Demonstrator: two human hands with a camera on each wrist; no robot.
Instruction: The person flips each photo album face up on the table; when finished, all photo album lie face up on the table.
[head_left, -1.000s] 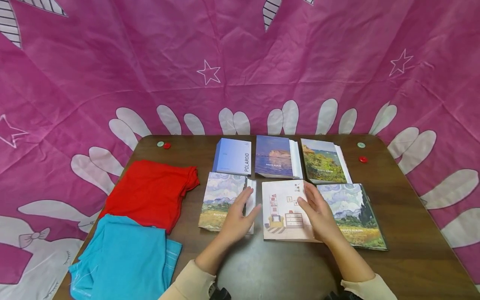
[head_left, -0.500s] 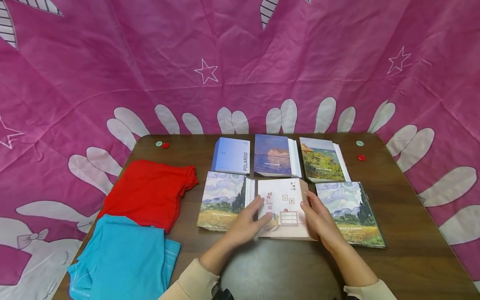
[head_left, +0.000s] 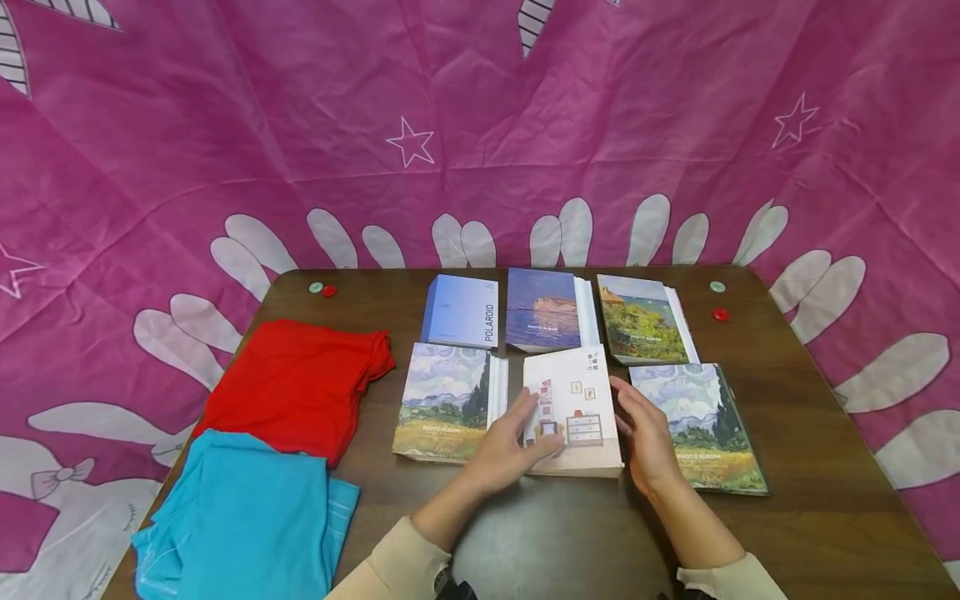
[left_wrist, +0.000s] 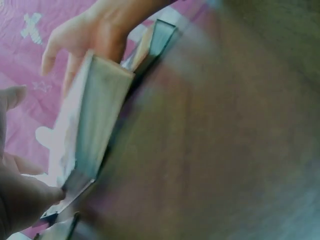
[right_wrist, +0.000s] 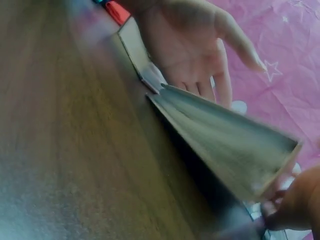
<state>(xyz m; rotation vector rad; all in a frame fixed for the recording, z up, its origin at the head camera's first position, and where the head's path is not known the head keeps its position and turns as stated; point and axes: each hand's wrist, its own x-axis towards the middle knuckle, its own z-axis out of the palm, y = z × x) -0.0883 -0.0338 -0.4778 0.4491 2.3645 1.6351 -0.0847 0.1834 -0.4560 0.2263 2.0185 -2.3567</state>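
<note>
A thick photo album [head_left: 573, 412] with a white cover and drawn furniture lies in the middle of the front row, turned slightly and reaching toward the purple seaside album behind it. My left hand [head_left: 512, 446] is at its left side, fingers fairly straight, with index finger and thumb over the cover's edge. Beside the right edge is my right hand [head_left: 651, 437], fingers loosely extended; whether they touch the album is hard to tell. The right wrist view shows the album's page edges [right_wrist: 235, 145] between both hands, with the left palm [right_wrist: 185, 50] flat behind.
Landscape albums flank it at left [head_left: 442, 400] and right [head_left: 693, 425]. Behind stand a blue Polaroid album [head_left: 463, 312], a purple seaside album [head_left: 547, 308] and a green garden album [head_left: 647, 321]. Folded red cloth [head_left: 296, 379] and blue cloth [head_left: 247, 508] lie left.
The white album first slid left, away from the right landscape album, then turned a little and shifted toward the back. My left hand came over from the left landscape album to its edge.
</note>
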